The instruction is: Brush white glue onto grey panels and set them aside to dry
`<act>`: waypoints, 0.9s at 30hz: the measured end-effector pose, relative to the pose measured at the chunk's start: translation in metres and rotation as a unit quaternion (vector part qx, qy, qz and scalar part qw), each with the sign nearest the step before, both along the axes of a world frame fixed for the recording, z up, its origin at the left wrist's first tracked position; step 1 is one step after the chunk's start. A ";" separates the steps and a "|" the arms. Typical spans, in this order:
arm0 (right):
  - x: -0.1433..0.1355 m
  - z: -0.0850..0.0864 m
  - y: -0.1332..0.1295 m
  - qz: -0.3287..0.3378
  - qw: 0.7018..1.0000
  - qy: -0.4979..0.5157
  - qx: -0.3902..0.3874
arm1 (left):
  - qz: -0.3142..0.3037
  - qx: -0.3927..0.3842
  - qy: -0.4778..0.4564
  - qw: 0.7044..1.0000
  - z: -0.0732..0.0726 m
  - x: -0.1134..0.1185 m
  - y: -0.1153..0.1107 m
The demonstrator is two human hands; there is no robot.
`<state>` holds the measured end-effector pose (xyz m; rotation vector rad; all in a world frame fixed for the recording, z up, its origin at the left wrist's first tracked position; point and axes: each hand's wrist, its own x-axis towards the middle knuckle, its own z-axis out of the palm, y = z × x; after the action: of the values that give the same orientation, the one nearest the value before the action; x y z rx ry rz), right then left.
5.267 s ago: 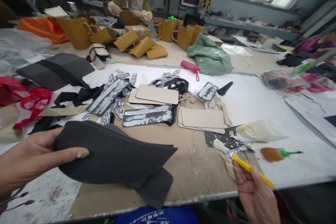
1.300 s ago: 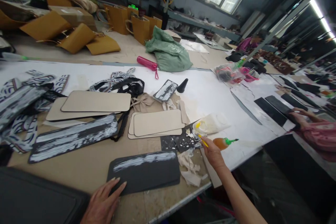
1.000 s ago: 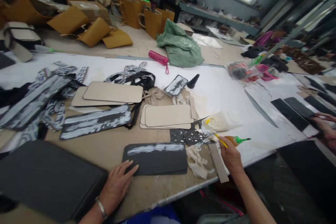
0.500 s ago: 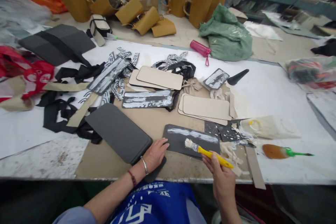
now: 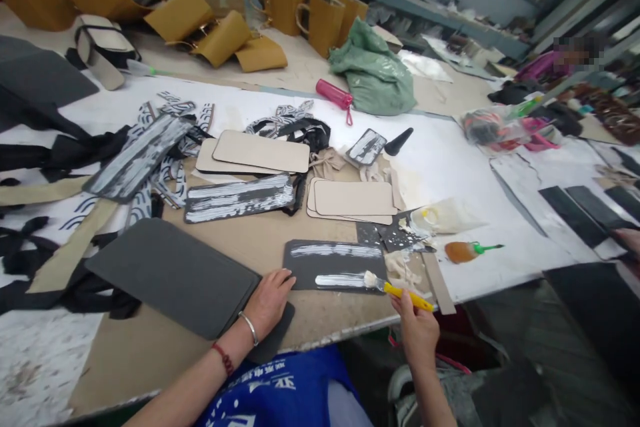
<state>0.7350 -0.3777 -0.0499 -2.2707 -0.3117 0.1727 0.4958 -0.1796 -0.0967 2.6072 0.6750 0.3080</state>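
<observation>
My right hand [image 5: 417,327] grips the yellow-handled brush [image 5: 400,292], its white bristles touching the lower right part of a dark panel [image 5: 305,267]. Two white streaks lie on that panel, one along the top and one lower down. My left hand [image 5: 271,300] lies with its fingertips at the panel's left edge and its palm over the corner of stacked dark panels [image 5: 175,273]. Behind are a white-streaked panel [image 5: 240,197], a small stack of beige panels [image 5: 355,199] and further beige panels [image 5: 263,151].
Black and patterned straps [image 5: 173,173] lie at the left. A glue bottle [image 5: 463,252] with a green nozzle stands out at the right. Farther back are a green bag [image 5: 373,73], a pink pouch [image 5: 333,93] and mustard bags [image 5: 320,20]. A person's hand [image 5: 629,240] shows at the right edge.
A second white streak now shows low on the dark panel, under the brush. The view has swung to the right, bringing more dark pieces and the far window into sight.
</observation>
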 end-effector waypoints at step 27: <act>0.010 0.005 0.048 0.290 0.908 -0.300 0.022 | 0.018 0.084 -0.059 0.995 -0.014 0.000 -0.005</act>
<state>0.7449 -0.3300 -0.0449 -2.0744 -1.3004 -0.2406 0.4959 -0.1847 -0.1105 2.7112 0.6824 0.5483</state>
